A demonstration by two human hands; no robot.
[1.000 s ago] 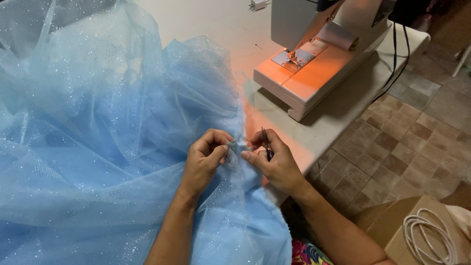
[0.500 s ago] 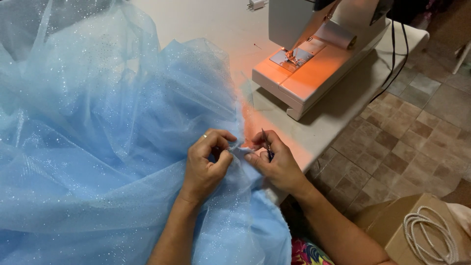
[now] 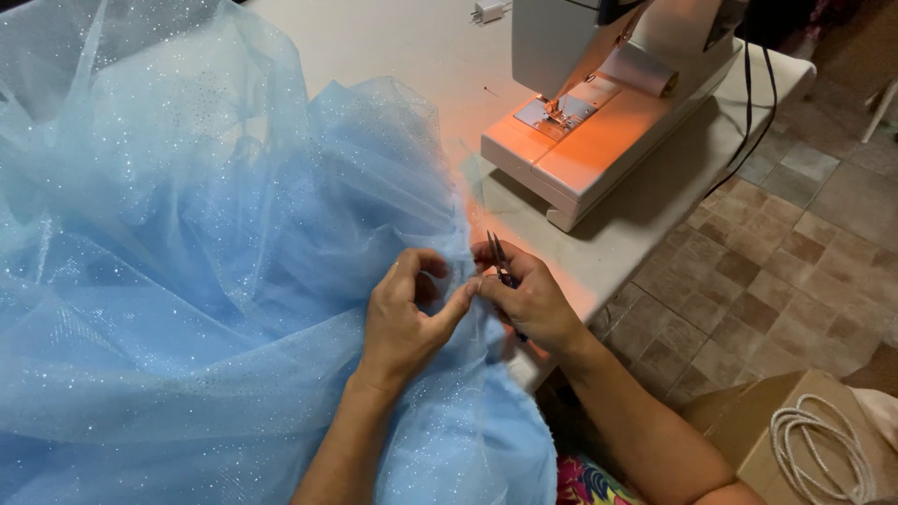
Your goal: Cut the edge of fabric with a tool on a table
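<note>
Your left hand (image 3: 404, 316) pinches the blue glitter tulle (image 3: 206, 271) at the centre of the frame, while your right hand (image 3: 529, 297) grips small scissors (image 3: 500, 262). Keep the fold tight and the blades away from the net.

Table (image 3: 393, 47): pale, plain top, its right edge running down the frame. Sewing machine (image 3: 599, 122): white, at the table's far right corner, its bed lit warm orange by its own lamp. Black cables (image 3: 758, 122): draped over the right edge. White plug adapter (image 3: 487, 11): at the far edge. Floor (image 3: 786, 262): square tiles, mottled brown and grey. Cardboard box (image 3: 748, 421): on the floor, lower right, with coiled white cord (image 3: 818, 449) on top.
</note>
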